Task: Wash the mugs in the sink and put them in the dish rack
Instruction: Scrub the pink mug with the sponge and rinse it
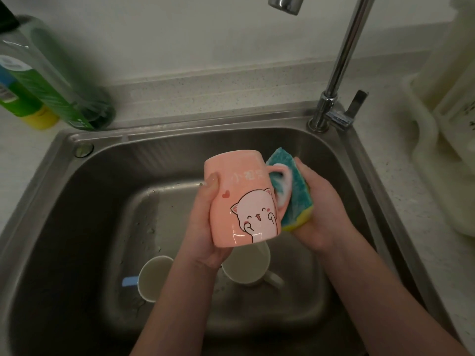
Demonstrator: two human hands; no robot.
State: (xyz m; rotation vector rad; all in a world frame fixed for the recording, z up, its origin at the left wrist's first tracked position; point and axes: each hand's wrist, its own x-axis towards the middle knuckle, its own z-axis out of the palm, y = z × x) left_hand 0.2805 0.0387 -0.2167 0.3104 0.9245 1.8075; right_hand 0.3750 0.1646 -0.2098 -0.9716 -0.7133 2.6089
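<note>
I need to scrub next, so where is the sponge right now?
In the head view, the sponge is right of centre above the sink, gripped by the right hand against the handle of the pink mug.

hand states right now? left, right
Left hand: grips the pink mug over the sink.
Right hand: holds the sponge against the mug's handle.

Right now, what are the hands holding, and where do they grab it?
The left hand grips the pink mug around its body. The right hand holds the sponge against the mug's handle.
</note>
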